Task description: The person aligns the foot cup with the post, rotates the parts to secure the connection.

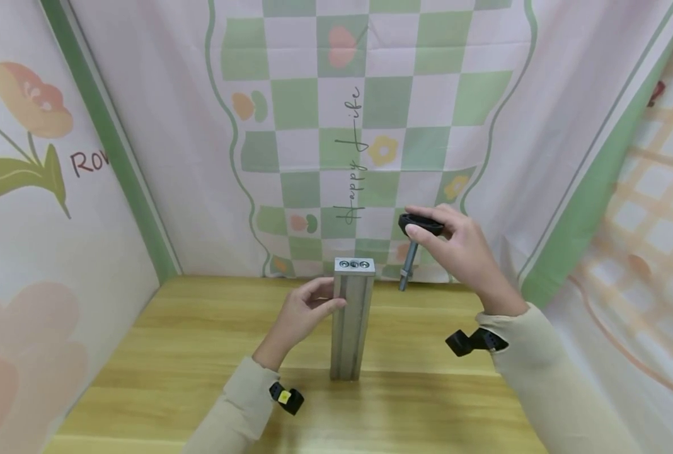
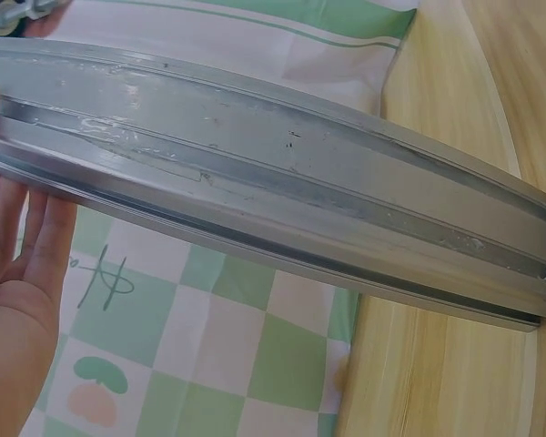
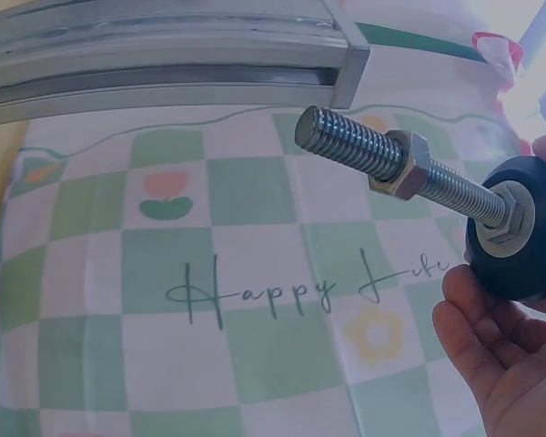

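We see our left hand (image 1: 307, 309) gripping a straight, grooved aluminium profile (image 1: 349, 334) near its upper end, thumb on the smooth metal face, other fingers behind. Below those fingers the profile stands upright on the wood-grain table (image 1: 183, 353). Apart, right of them, a levelling foot (image 1: 409, 257) slants its threaded steel stud (image 3: 346, 141) downward, hex nut (image 3: 402, 166) partway along; our right hand (image 1: 458, 249) pinches its rounded black base (image 3: 512, 228).
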Available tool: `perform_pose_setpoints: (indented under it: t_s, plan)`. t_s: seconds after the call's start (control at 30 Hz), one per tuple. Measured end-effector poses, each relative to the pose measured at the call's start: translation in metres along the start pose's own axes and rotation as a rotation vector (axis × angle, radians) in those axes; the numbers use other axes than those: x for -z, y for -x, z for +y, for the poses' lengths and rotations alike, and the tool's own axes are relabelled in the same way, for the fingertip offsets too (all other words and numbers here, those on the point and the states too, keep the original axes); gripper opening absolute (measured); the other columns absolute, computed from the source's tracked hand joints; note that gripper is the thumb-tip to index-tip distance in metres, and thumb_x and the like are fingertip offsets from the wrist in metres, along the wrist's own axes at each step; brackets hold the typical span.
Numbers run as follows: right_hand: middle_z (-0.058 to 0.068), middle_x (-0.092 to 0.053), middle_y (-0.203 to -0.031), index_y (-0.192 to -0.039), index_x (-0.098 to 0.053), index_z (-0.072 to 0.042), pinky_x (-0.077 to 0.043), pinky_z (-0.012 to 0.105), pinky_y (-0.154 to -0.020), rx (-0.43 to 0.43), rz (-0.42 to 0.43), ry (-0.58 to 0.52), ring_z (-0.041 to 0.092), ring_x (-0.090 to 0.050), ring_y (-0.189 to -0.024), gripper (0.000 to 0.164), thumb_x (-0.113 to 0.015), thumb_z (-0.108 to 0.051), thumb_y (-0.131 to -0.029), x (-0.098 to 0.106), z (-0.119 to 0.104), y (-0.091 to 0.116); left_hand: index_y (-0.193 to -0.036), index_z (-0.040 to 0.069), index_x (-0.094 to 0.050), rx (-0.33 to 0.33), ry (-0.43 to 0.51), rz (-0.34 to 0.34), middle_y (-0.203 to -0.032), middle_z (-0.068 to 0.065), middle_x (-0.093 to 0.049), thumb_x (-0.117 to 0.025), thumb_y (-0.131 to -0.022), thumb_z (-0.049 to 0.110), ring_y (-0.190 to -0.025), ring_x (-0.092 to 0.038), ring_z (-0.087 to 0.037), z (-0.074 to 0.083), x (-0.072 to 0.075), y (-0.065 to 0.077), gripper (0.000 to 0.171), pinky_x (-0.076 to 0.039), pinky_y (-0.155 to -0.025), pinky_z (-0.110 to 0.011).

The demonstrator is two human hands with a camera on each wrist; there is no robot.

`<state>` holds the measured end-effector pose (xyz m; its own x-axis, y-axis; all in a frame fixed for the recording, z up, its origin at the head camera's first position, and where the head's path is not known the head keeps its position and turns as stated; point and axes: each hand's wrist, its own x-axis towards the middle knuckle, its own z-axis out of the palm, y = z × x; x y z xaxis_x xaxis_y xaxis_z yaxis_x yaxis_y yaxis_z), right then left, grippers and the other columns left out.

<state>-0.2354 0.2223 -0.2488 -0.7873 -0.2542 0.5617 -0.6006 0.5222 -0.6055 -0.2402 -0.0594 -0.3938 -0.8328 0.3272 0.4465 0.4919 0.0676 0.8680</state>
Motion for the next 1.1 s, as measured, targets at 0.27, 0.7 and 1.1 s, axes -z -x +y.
perform_pose_setpoints:
  t_s: [0.27, 0.7, 1.1]
  plan:
    - [0.004, -0.062, -0.115, -0.135, -0.065, -0.020, -0.048, 0.022, -0.070, 0.042, 0.019, -0.040, 0.019, -0.056, -0.095, 0.037, -0.066, -0.027, -0.099, 0.002, -0.012, -0.010, -0.127, 0.010, -0.066, -0.020, 0.003, 0.005, -0.110, -0.004, -0.070, -0.074, -0.093, 0.026, -0.100, -0.068, -0.020, -0.003, 0.000, 0.001, 0.038, -0.056, -0.089, -0.031]
    - [0.003, -0.062, -0.120, -0.136, -0.065, -0.020, -0.050, 0.020, -0.083, 0.079, 0.043, -0.087, 0.018, -0.057, -0.101, 0.039, -0.066, -0.030, -0.098, -0.004, -0.033, -0.025, -0.125, 0.008, -0.067, 0.009, 0.006, 0.013, -0.108, -0.007, -0.070, -0.074, -0.093, 0.016, -0.100, -0.068, -0.021, -0.001, 0.000, 0.000, 0.034, -0.056, -0.089, -0.031]
    - [0.001, -0.063, -0.123, -0.133, -0.067, -0.021, -0.050, 0.021, -0.088, 0.130, 0.052, -0.083, 0.014, -0.058, -0.105, 0.040, -0.070, -0.031, -0.095, -0.016, -0.044, -0.040, -0.126, 0.000, -0.065, 0.075, -0.007, 0.030, -0.108, -0.012, -0.069, -0.072, -0.093, 0.005, -0.101, -0.067, -0.026, 0.009, -0.002, 0.000, 0.034, -0.056, -0.089, -0.029]
